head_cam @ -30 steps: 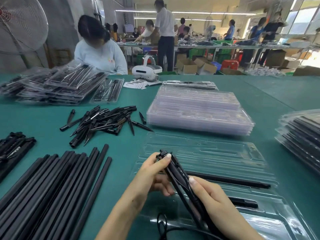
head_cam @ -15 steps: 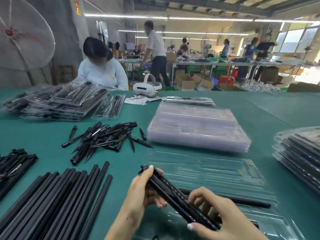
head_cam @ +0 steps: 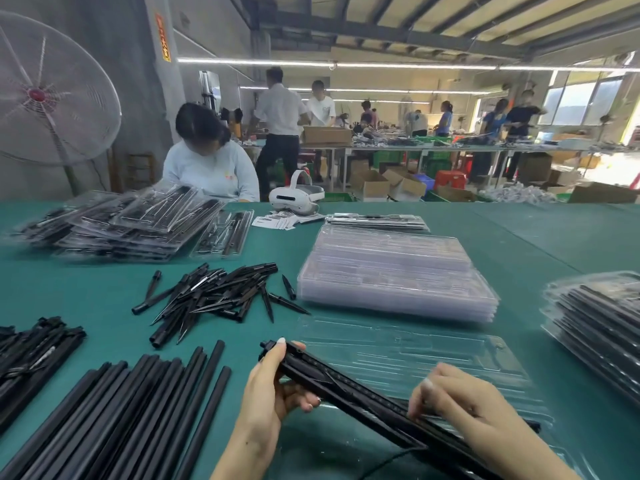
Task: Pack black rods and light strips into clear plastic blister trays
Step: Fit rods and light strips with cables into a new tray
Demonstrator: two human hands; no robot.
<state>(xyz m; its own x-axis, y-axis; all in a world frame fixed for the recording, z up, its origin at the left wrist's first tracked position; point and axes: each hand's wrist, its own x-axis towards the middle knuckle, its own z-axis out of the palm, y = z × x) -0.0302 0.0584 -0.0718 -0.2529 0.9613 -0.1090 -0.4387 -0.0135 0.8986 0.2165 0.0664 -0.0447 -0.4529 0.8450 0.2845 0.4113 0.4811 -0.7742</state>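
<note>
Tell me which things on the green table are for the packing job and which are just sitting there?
For the job:
- light strip bundle, held by the left hand and right hand
- open clear tray under it
- black rods
- stack of empty trays
- black spikes

Just lying about:
- white headset
- paper leaflets
- big fan

Landmark: open blister tray point(head_cam: 433, 358) on the green table point(head_cam: 519, 244).
Left hand point(head_cam: 273, 386): grips the light strips point(head_cam: 349, 393) at their far end, over the tray's left edge.
Right hand point(head_cam: 464, 403): fingers curled on the strips, above the tray.
Black rods point(head_cam: 114, 410): left of the tray.
Empty tray stack point(head_cam: 391, 275): just behind the tray.
</note>
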